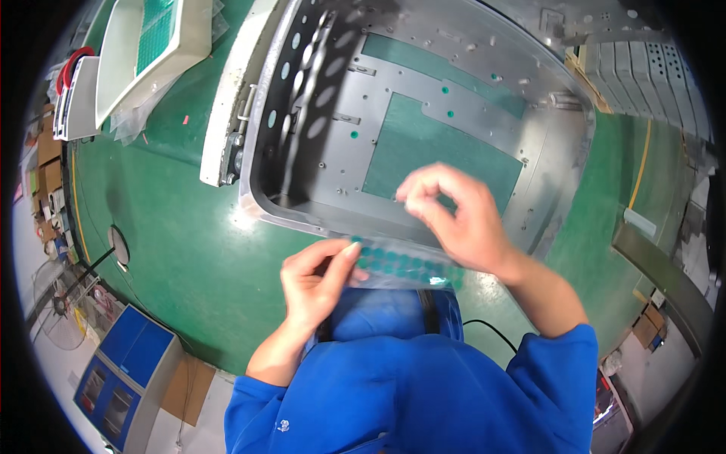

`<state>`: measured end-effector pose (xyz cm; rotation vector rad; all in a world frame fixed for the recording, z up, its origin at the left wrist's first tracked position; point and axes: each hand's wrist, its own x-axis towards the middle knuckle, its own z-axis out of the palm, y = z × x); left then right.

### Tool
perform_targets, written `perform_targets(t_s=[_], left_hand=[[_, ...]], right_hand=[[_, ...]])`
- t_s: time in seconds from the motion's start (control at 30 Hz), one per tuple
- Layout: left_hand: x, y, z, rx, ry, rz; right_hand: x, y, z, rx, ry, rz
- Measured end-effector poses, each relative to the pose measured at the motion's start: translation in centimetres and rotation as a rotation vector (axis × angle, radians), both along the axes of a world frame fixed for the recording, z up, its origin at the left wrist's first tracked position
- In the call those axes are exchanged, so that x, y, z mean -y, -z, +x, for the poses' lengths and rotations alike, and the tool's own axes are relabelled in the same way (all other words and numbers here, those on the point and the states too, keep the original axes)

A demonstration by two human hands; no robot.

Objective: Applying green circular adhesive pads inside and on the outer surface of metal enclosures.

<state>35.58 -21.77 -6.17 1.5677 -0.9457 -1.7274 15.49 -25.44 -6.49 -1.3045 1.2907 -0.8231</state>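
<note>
My left hand (pixel 311 286) pinches the left end of a clear, shiny strip of round green stickers (pixel 404 265), with thumb and fingers closed on it. The strip stretches to the right in front of my body, below the near rim of a large grey metal enclosure (pixel 342 163). Over that enclosure's near side is my right hand (pixel 469 227), thumb and forefinger brought together. Whatever sits between those fingertips is too small to make out. Several small green dots (pixel 450 114) show on the enclosure's panel, around large cut-outs with green behind them.
A white, scuffed beam (pixel 231 98) stands along the enclosure's left side. Farther left, a white tub (pixel 113 83) holds green sheets (pixel 155 34). Stacked grey metal parts (pixel 643 79) are at far right. A blue cabinet (pixel 121 378) stands lower left, and a black cable (pixel 491 327) lies by my right side.
</note>
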Motion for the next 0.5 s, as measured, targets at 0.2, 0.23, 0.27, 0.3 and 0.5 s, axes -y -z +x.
perform_targets(t_s=[0.2, 0.23, 0.27, 0.3, 0.5], left_hand=[[-2.7, 0.4, 4.1, 0.02, 0.17, -0.08], [-3.0, 0.5, 4.2, 0.008, 0.184, -0.069], [-3.2, 0.5, 4.2, 0.013, 0.183, -0.065], [-3.4, 0.5, 4.2, 0.017, 0.183, -0.062], [-3.6, 0.8, 4.2, 0.018, 0.204, -0.061]], right_hand=[[-2.3, 10.7, -3.5, -0.362, -0.257, 0.249], [-2.6, 11.2, -3.7, -0.437, -0.3, 0.238], [-2.6, 11.3, -3.7, -0.469, -0.331, 0.22], [-2.5, 11.1, -3.7, -0.501, -0.361, 0.201], [-3.0, 11.2, -3.6, -0.581, -0.402, 0.149]])
